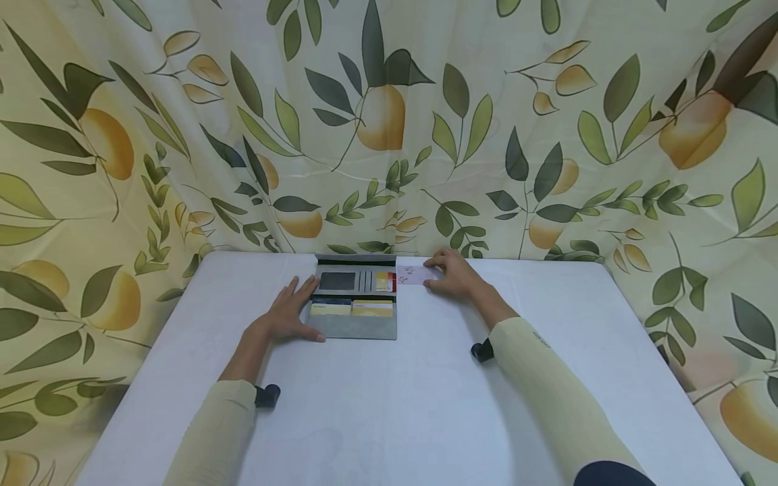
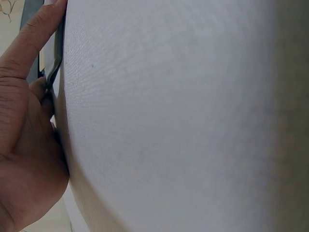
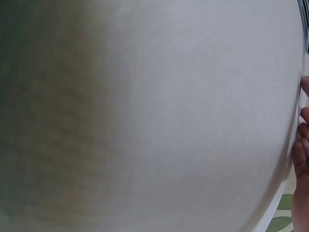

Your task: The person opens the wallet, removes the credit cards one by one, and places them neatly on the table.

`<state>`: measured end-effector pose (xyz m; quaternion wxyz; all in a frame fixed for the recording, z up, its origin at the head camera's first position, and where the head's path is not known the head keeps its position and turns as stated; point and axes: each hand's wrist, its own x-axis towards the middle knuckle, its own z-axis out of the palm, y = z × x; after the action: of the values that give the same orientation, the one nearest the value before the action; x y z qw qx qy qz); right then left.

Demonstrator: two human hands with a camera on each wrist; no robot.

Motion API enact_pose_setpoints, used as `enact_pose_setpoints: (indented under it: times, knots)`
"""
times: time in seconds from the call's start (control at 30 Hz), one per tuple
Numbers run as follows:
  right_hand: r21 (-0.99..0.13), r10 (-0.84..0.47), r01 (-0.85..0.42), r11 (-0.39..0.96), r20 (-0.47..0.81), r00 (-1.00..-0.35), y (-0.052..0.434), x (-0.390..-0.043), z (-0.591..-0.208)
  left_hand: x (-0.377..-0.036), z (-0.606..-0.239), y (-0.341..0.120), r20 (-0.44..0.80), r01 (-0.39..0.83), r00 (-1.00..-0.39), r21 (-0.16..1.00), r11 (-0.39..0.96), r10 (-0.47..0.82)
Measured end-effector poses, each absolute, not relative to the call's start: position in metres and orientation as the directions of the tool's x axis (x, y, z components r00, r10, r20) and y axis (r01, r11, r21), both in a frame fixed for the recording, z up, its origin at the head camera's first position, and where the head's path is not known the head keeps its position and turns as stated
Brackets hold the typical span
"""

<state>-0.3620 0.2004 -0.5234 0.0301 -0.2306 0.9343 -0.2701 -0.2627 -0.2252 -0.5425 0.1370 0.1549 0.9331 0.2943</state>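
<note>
A grey wallet lies unfolded near the table's back edge. Cards show in its lower pocket, and a red-and-yellow card sits in the upper part beside a dark window. My left hand rests at its left side, fingers spread over the edge and thumb on the lower panel. In the left wrist view the straight thumb lies along the wallet's edge. My right hand pinches a pale pink patterned card by its right end; the card's left end meets the wallet's right edge.
A white cloth covers the table. Behind it hangs a curtain printed with leaves and fruit, right at the table's back edge. A black wrist device is on the left arm and another on the right.
</note>
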Motion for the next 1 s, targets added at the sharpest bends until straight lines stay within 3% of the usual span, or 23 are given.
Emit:
enact_pose_setpoints:
  times: [1.0]
  knots:
    - [-0.529, -0.421, -0.380, 0.759, 0.046, -0.906, 0.202, -0.364, -0.529, -0.261, -0.538, -0.226, -0.167, 0.214, -0.911, 0.590, 0.778, 0.377]
